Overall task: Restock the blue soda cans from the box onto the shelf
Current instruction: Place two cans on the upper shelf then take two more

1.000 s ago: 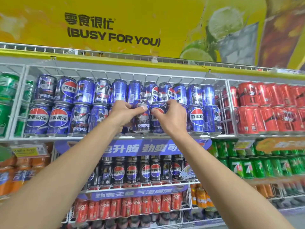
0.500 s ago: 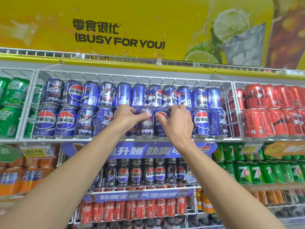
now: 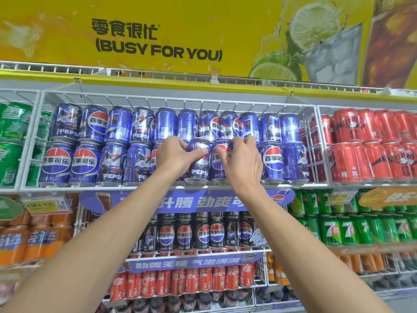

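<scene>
Reaching up and forward with left arm (image 3: 101, 240) and right arm (image 3: 297, 249), bare, converging. Gripping can (image 3: 199, 168) with left hand (image 3: 173, 157), thumb across front, fingers curled over top. Gripping neighbouring can (image 3: 217, 163) with right hand (image 3: 242, 161) likewise.

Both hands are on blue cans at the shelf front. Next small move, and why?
Probably ease both back, then release. The left hand grips the left can, the right hand the right can; both stand on the shelf, seemingly forward of their neighbours.
</scene>
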A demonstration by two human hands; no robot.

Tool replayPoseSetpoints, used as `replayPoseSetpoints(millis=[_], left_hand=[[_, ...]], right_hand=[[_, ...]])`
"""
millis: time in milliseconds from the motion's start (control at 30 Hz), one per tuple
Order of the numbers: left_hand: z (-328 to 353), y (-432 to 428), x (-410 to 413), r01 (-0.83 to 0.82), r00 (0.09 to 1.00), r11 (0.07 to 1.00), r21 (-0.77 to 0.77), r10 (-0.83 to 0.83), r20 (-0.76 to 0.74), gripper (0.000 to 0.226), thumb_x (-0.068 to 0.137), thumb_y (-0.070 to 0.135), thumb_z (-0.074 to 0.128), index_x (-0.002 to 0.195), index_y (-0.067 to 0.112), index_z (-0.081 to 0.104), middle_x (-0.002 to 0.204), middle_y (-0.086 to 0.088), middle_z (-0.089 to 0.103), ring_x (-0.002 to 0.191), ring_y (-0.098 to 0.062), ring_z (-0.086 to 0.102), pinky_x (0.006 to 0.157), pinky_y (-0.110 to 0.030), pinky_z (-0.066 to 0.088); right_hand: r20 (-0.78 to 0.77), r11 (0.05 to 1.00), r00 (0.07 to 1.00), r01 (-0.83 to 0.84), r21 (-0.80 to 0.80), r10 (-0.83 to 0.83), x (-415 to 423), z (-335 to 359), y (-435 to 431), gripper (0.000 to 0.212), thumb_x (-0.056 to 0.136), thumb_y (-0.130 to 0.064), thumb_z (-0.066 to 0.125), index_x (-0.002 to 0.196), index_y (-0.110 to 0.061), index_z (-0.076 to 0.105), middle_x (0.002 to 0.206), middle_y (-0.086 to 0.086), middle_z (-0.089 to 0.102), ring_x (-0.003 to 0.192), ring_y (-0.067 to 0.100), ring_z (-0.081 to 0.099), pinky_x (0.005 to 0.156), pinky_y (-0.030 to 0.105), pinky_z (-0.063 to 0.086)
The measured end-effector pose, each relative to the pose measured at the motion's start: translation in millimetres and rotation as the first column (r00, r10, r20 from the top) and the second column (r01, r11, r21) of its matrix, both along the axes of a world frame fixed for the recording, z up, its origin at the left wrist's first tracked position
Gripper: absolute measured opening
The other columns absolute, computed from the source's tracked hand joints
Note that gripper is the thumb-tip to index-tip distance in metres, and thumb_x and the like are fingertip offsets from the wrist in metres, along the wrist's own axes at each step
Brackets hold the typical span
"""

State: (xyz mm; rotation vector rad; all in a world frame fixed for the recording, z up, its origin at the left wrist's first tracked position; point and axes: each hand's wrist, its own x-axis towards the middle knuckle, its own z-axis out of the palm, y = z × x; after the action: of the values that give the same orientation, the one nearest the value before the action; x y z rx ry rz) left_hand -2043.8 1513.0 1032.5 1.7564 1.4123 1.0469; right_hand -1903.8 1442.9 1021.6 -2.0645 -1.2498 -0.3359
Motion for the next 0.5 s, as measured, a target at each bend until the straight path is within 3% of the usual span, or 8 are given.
replayPoseSetpoints(millis=[133, 267, 400, 500], left_hand=[[0.6, -2.3, 1.4, 0.000, 1.000, 1.000, 0.000, 0.000, -0.031, 0.054, 0.071, 0.051, 0.088, 0.073, 0.001, 0.068, 0.074, -0.010, 0.071, 0.085, -0.028, 0.072, 0.079, -0.045, 0.057], [3.7, -1.1, 6.2, -0.004, 0.994, 1.000, -0.017, 0.002, -0.111, 0.050, 0.075, 0.050, 0.085, 0.070, 0.011, 0.054, 0.068, -0.010, 0.057, 0.071, -0.029, 0.062, 0.068, -0.039, 0.049], [5.6, -5.3, 11.0, 0.014, 0.968, 1.000, -0.006, -0.015, -0.251, 0.049, 0.085, 0.052, 0.074, 0.081, 0.007, 0.055, 0.070, -0.007, 0.053, 0.074, -0.029, 0.058, 0.061, -0.035, 0.041], [9.0, -14.5, 7.5, 0.090, 0.905, 0.996, -0.003, -0.083, -0.416, 0.047, 0.093, 0.051, 0.063, 0.096, 0.005, 0.055, 0.084, -0.008, 0.057, 0.082, -0.030, 0.056, 0.066, -0.036, 0.040]], right_hand=[[0.003, 0.999, 1.000, -0.008, -0.041, 0.008, -0.6, 4.1, -1.4, 0.040, 0.099, -0.049, 0.064, 0.112, -0.011, 0.065, 0.115, 0.010, 0.057, 0.090, 0.032, 0.061, 0.068, 0.035, 0.040], [-0.021, 0.994, 1.000, -0.021, -0.112, 0.019, 0.1, 12.0, 1.4, 0.041, 0.098, -0.047, 0.067, 0.109, -0.007, 0.066, 0.116, 0.013, 0.058, 0.097, 0.036, 0.064, 0.071, 0.038, 0.041], [-0.029, 0.976, 0.997, -0.081, -0.202, 0.076, 3.8, 24.6, -2.4, 0.034, 0.100, -0.039, 0.065, 0.105, -0.005, 0.068, 0.117, 0.017, 0.060, 0.099, 0.037, 0.065, 0.078, 0.041, 0.050], [0.006, 0.958, 0.991, -0.127, -0.257, 0.133, 6.6, 26.9, -9.4, 0.028, 0.100, -0.032, 0.061, 0.106, -0.006, 0.068, 0.117, 0.017, 0.062, 0.099, 0.037, 0.065, 0.082, 0.043, 0.054]])
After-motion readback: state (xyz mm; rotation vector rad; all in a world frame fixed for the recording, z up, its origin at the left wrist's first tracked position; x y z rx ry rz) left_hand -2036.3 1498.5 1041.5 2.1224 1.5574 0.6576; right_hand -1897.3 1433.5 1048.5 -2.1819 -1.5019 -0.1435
